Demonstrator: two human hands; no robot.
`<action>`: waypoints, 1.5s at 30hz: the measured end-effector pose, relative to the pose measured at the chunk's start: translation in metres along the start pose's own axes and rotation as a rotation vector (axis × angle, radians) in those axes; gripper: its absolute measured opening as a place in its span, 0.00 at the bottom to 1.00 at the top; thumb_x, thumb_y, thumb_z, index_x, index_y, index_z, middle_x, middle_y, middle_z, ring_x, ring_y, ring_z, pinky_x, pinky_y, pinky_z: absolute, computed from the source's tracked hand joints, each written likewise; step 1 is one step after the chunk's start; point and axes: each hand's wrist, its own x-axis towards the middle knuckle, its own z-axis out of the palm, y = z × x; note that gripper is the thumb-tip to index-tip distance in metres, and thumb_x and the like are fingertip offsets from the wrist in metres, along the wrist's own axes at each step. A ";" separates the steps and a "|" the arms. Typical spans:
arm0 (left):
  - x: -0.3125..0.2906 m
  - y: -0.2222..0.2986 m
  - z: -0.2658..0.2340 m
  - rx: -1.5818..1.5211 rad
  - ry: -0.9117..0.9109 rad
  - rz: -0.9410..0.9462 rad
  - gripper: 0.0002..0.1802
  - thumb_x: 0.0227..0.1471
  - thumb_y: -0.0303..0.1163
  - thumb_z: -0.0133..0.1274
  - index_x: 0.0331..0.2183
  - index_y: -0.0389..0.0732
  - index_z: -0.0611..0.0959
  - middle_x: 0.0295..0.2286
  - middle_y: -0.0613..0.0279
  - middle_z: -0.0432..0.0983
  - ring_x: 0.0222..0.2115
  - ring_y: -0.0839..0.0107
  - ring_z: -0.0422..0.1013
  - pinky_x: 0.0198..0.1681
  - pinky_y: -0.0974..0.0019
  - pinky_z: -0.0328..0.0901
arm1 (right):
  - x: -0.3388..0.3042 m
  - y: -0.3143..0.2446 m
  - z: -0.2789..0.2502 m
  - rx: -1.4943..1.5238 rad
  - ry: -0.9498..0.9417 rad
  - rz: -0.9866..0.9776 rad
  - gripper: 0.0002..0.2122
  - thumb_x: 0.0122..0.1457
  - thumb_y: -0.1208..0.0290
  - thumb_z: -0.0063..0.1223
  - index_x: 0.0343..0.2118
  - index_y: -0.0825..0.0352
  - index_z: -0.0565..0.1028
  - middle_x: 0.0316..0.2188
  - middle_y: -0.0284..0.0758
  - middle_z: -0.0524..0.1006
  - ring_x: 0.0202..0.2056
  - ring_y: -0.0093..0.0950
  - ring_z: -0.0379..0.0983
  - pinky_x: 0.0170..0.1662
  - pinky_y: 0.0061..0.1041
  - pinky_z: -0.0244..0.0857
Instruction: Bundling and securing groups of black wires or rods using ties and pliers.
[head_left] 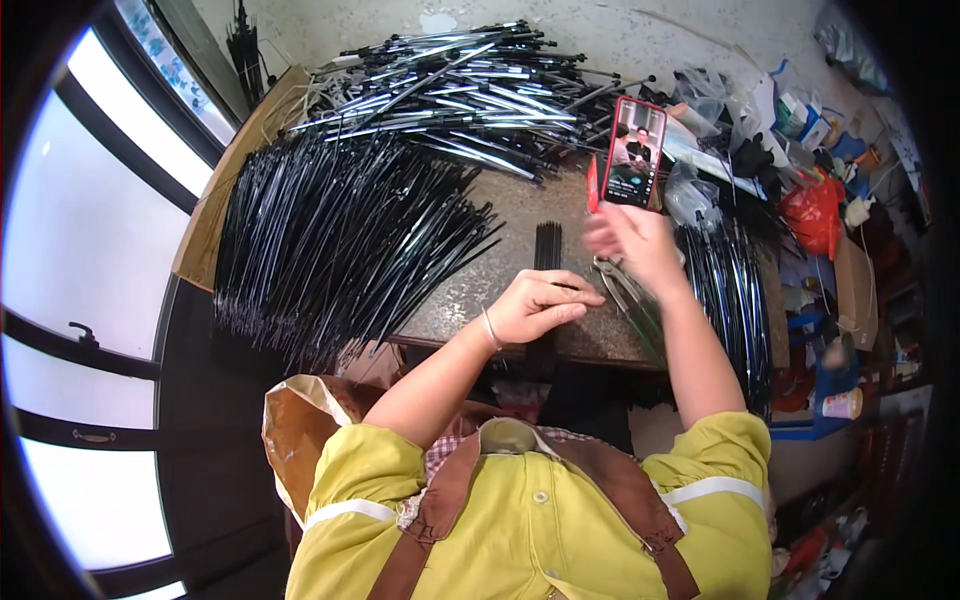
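Observation:
My left hand (545,305) is closed across a narrow row of thin black rods (548,243) at the middle of the table's near side. The rods stick out beyond my fingers, and the stretch under my palm is hidden. Slightly blurred, my right hand (637,243) hovers by the lower end of a red-cased phone (636,150). Its fingers reach leftward, apart, with nothing seen in them. The phone is propped up with a video on its screen. Pliers with green handles (640,325) lie beside my right forearm.
A wide fan of thin black rods (330,230) covers the table's left side. Behind it rises a pile of shiny metal and black rods (460,95). More black rods (728,300) hang over the right edge. Plastic bags and a red bag (815,213) crowd the far right.

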 end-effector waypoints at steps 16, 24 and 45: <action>0.014 -0.013 0.000 0.047 0.129 0.009 0.07 0.46 0.24 0.52 0.31 0.36 0.82 0.33 0.54 0.77 0.33 0.65 0.74 0.37 0.69 0.67 | -0.037 0.033 -0.012 -0.454 0.356 -0.651 0.05 0.44 0.81 0.54 0.27 0.70 0.75 0.25 0.37 0.72 0.30 0.34 0.67 0.32 0.29 0.63; 0.013 -0.014 0.001 0.078 0.155 0.026 0.07 0.45 0.23 0.53 0.30 0.35 0.82 0.31 0.53 0.77 0.32 0.64 0.74 0.36 0.69 0.67 | -0.057 0.005 0.025 -0.418 0.338 -0.663 0.08 0.44 0.83 0.53 0.29 0.70 0.76 0.24 0.36 0.72 0.26 0.33 0.68 0.29 0.28 0.63; 0.006 -0.006 -0.007 0.080 0.019 0.028 0.06 0.45 0.25 0.54 0.30 0.34 0.81 0.32 0.52 0.76 0.33 0.62 0.73 0.37 0.66 0.67 | -0.062 -0.007 0.028 -0.142 0.114 -0.453 0.08 0.47 0.83 0.51 0.33 0.68 0.75 0.27 0.38 0.72 0.30 0.33 0.71 0.33 0.26 0.64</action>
